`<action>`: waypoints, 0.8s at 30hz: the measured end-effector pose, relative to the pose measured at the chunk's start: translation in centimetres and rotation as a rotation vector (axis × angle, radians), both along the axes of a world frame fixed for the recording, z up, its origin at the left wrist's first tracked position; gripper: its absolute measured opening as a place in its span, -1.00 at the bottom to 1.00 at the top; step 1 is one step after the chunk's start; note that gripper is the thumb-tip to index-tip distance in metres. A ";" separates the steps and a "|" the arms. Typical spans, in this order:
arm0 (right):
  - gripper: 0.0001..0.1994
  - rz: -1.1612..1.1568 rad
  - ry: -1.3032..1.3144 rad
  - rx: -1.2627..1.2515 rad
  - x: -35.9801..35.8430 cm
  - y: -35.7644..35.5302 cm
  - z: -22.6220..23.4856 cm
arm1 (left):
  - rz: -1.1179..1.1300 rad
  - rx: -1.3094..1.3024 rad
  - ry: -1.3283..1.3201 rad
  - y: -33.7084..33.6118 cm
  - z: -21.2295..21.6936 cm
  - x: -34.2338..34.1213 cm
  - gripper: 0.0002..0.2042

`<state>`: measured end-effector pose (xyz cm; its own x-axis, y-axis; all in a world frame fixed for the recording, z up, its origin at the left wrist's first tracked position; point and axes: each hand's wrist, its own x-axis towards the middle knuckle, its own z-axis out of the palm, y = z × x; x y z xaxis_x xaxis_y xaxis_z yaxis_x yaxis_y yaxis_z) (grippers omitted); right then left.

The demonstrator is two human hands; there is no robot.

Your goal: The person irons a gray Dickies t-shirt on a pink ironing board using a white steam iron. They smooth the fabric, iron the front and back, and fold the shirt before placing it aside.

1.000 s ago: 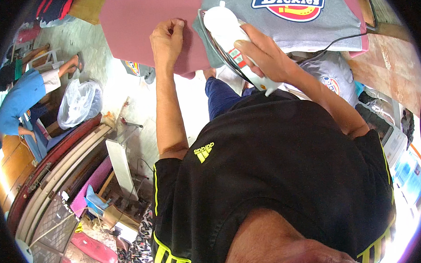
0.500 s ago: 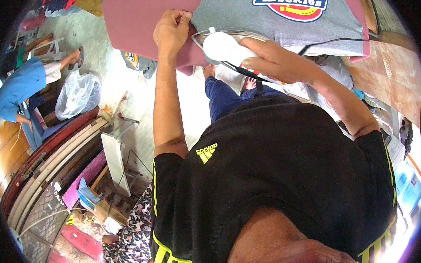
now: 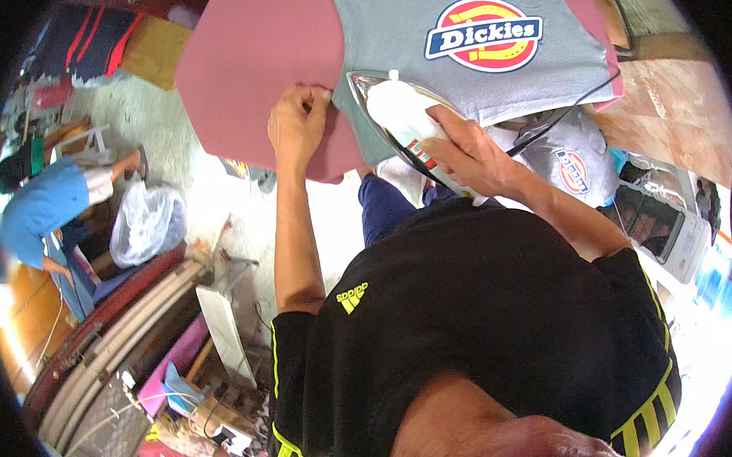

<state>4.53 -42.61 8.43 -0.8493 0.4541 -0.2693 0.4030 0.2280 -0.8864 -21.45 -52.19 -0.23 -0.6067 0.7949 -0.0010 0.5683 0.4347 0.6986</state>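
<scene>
A grey garment [image 3: 390,31] with a large red, yellow and blue printed badge lies spread out at the top of the view. Maroon cloth [image 3: 252,45] adjoins it on the left and also shows along its right edge. My right hand [image 3: 473,154] is wrapped round the handle of a white iron [image 3: 406,116]. The iron lies over the garment's near edge, its tip close to the line where grey meets maroon. With fingers pinched together, my left hand [image 3: 299,125] grips a small fold of the maroon cloth, left of the iron's tip.
A black cord [image 3: 569,113] runs right from the iron. Below hangs a light garment [image 3: 576,166] with a similar badge. At far left a person in a blue shirt [image 3: 50,197] bends over beside a clear plastic bag [image 3: 145,226]. A white board [image 3: 225,333] stands at lower left.
The iron has turned and its tip points more toward the upper left. My left hand sits lower on the maroon cloth. The whole view has shifted, showing more of the cloth's far side.
</scene>
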 end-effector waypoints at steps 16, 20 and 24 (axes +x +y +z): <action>-0.59 -0.412 0.229 -0.255 -11.3 9.9 1.6 | -0.078 0.357 -0.236 0.4 2.3 -7.7 -0.86; -0.57 0.040 0.343 0.960 -4.8 19.2 3.9 | -0.265 0.390 -0.053 6.5 3.6 -7.2 -0.86; -0.55 -0.202 -0.067 0.225 -1.0 20.8 11.0 | -0.427 0.479 0.135 15.7 2.8 -5.4 -0.77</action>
